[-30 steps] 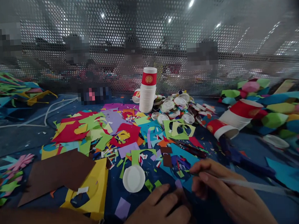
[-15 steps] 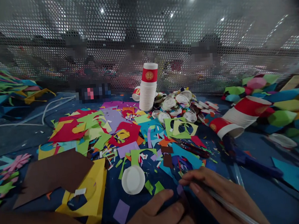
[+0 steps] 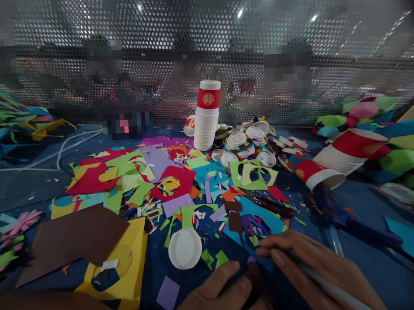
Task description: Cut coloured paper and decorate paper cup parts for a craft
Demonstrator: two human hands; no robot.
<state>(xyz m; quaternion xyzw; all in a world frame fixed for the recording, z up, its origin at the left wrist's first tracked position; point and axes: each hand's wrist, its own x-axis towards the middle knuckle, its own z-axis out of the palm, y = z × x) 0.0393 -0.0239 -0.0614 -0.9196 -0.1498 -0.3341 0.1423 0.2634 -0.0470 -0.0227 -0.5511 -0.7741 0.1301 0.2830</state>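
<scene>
My left hand (image 3: 219,294) is low in the middle, fingers bent and closed, their tips partly hidden. A bit of purple paper (image 3: 251,263) peeks out just beyond them; whether the fingers grip it is unclear. Right beside it, my right hand (image 3: 315,265) pinches a thin translucent stick (image 3: 336,289) in a pen-like hold, its front end hidden by the fingers. A small white paper cup piece (image 3: 185,248) sits to the left of my hands. Near it lie a purple paper rectangle (image 3: 168,293), a yellow cut-out sheet (image 3: 138,257) and a brown sheet (image 3: 79,240).
A tall stack of paper cups (image 3: 207,122) stands at the back beside a heap of white discs (image 3: 248,141). Tipped cups (image 3: 350,151) and a blue glue gun (image 3: 358,227) lie right. Coloured scraps (image 3: 173,182) spread across the middle. A perforated screen (image 3: 150,37) rises behind.
My right hand has swung its stick from nearly level to a steeper slant and come down closer to my left hand. The left hand has barely moved; the view has shifted slightly.
</scene>
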